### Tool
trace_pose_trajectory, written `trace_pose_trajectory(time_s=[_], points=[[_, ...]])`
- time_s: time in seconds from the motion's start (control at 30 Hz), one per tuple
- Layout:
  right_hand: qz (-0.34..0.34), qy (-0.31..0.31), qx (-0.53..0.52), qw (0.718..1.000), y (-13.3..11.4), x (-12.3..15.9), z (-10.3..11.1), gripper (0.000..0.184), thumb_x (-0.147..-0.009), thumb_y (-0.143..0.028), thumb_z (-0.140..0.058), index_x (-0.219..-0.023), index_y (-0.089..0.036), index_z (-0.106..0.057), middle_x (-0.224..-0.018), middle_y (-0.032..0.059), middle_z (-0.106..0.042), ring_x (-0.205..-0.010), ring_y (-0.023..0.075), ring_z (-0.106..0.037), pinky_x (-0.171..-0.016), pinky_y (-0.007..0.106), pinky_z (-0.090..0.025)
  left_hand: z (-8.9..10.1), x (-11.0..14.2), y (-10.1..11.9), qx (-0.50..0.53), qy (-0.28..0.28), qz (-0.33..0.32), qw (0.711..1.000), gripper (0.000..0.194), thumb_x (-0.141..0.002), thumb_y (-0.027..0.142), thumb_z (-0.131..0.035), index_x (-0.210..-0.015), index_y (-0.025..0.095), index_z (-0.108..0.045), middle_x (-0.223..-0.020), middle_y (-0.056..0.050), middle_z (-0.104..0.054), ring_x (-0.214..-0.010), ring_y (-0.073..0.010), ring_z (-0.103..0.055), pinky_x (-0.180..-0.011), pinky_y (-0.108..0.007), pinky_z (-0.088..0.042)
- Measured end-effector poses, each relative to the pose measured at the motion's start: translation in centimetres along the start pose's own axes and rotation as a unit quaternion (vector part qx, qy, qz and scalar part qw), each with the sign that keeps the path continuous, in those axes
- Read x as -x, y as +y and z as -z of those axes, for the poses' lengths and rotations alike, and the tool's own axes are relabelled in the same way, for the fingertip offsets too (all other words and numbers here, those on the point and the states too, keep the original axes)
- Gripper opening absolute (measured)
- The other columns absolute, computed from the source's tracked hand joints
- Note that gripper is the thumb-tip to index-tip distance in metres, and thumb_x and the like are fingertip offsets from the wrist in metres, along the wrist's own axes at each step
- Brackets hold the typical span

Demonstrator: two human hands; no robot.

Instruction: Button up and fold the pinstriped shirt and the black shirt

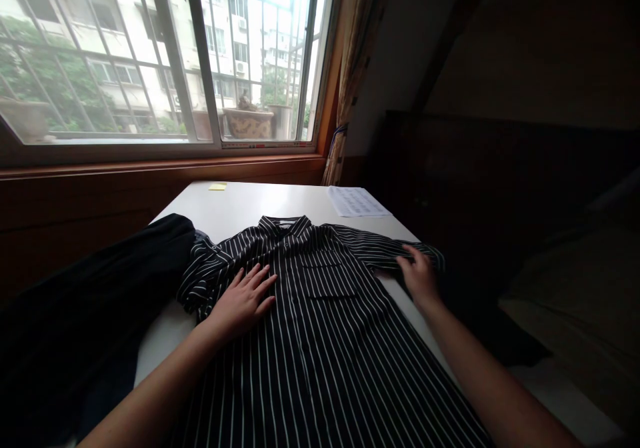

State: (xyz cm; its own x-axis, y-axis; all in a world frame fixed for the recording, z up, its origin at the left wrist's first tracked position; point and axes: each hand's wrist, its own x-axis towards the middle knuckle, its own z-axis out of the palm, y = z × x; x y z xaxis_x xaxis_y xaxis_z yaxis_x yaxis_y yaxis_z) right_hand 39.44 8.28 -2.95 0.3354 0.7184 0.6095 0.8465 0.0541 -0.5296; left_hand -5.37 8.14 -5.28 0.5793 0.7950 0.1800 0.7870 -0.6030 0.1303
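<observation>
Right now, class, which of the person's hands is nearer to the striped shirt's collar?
Left. The left hand rests on the shirt, a little below and left of the collar; the right hand is farther off, out at the right-side sleeve.

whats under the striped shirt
The striped shirt lies on a white table, whose top shows beyond the collar end. Whether anything else lies directly beneath can't be seen, because the cloth covers it.
</observation>
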Motion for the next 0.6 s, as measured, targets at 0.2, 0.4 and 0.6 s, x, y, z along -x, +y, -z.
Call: trace_pose_trajectory(time_s=[0.2, 0.4, 0.6], points=[[0.173, -0.276, 0.069, 0.943, -3.5, 5.1, -3.6, 0.052, -0.099, -0.047, -0.045, -0.144, -0.022, -0.051, -0.153, 0.0108, -0.046, -0.145, 0.0287, -0.037, -0.12, 0.052, -0.03, -0.2, 0.1, 0.0, -0.003, 0.014, -0.005, 1.0, 0.056, -0.102, 0.056, -0.037, -0.154, 0.035, -0.035, -0.163, -0.001, -0.031, -0.152, -0.0285, -0.022, -0.122, -0.055, -0.017], [0.19, -0.295, 0.146, 0.925, -4.1, 6.5, -2.8, 0.054, -0.102, -0.05, -0.036, -0.149, -0.024, -0.046, -0.159, 0.0079, -0.039, -0.148, 0.0279, -0.032, -0.12, 0.053, -0.028, -0.4, 0.3, 0.0, -0.009, 0.009, -0.005, 1.0, 0.059, -0.102, 0.059, -0.034, -0.155, 0.034, -0.031, -0.164, -0.002, -0.024, -0.152, -0.0293, -0.02, -0.123, -0.056, -0.015], [0.185, -0.303, 0.151, 0.922, -3.6, 7.0, -1.5, 0.055, -0.102, -0.051, -0.035, -0.15, -0.024, -0.045, -0.16, 0.0066, -0.036, -0.149, 0.0266, -0.031, -0.122, 0.05, -0.026, -0.2, 0.8, 1.1, -0.012, -0.033, 0.002, 0.999, 0.068, -0.099, 0.068, -0.029, -0.157, 0.033, -0.025, -0.166, -0.004, -0.016, -0.153, -0.0324, -0.013, -0.121, -0.06, -0.013]])
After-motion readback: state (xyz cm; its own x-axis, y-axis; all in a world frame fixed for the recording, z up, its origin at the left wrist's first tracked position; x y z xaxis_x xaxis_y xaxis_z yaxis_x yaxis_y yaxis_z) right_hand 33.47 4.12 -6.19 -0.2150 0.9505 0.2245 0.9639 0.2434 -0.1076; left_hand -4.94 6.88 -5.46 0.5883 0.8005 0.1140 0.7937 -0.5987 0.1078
